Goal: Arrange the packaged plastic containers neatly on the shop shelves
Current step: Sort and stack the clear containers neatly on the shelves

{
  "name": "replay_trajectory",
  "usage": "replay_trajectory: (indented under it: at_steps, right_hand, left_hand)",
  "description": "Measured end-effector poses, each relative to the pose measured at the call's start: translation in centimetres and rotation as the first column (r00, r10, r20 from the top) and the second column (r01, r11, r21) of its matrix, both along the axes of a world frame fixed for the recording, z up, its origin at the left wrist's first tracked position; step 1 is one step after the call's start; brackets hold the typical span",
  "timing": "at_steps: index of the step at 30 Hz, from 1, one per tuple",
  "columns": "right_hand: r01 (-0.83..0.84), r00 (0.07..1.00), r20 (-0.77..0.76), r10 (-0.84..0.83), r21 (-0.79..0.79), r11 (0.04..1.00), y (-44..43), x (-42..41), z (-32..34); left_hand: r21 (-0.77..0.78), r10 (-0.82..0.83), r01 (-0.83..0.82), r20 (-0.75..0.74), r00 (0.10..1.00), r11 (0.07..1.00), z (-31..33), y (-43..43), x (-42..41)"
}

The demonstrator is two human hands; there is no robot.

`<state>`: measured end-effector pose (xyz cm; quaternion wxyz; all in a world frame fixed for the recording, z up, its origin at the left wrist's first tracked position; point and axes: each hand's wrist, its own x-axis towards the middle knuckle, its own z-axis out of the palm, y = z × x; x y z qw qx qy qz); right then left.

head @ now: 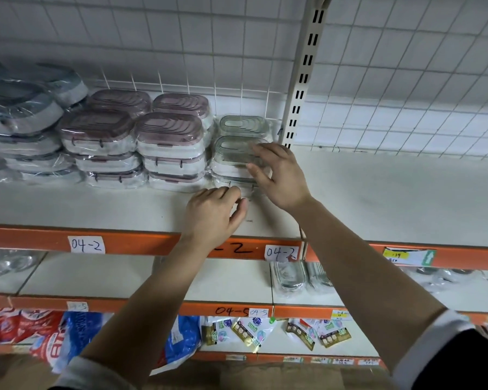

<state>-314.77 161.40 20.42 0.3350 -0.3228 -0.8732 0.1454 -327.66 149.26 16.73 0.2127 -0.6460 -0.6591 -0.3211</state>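
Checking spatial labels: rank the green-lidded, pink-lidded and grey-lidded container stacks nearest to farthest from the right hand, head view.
1. Green-lidded stack, rightmost, under the right hand fingers.
2. Pink-lidded stacks, middle of the row.
3. Grey-lidded stacks, far left.

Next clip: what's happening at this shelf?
A person is tidying wrapped plastic containers on the upper shelf. The right hand lies with spread fingers on the green-lidded stack at the right end of the row. The left hand, fingers curled, is at the front of that stack's bottom pack; whether it grips the wrap is unclear. The pink-lidded stacks and grey-lidded stacks stand further left.
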Motion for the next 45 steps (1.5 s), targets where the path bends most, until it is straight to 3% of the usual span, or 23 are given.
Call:
replay_trajectory:
  at_steps: [11,20,28,31,36,45]
  right_hand:
    - [0.202,0.979,-0.032,-0.203,-0.031,0.979,-2.1,12.3,-1.5]
    - [0.246,0.965,-0.090,-0.244,0.003,0.969,-5.5,22.4,-3.4]
    - [0.199,0.977,-0.086,-0.197,0.024,0.980,-9.4,27.6,-7.8]
    - [0.193,0.980,-0.038,-0.194,-0.004,0.981,-10.4,28.3,-10.9]
    - [0.193,0.971,0.174,-0.165,-0.155,0.969,-9.9,27.7,-16.3]
    - [0.217,0.951,0.277,-0.134,-0.296,0.930,-5.6,24.2,-24.3]
  left_hand:
    - [-0.021,-0.043,0.043,0.025,0.999,0.999,0.0,-1.1,5.0]
    - [-0.010,-0.138,0.138,0.036,0.990,0.990,-1.2,-3.3,15.5]
    - [-0.138,-0.047,0.062,0.104,0.993,0.989,-5.3,-6.9,21.3]
    - [-0.229,-0.011,0.048,0.159,0.987,0.972,-7.6,-7.7,22.7]
    - [-0.371,0.024,0.053,0.201,0.979,0.927,-12.0,-6.2,23.5]
    - [-0.475,0.122,0.026,0.279,0.952,0.879,-20.7,-0.2,22.0]
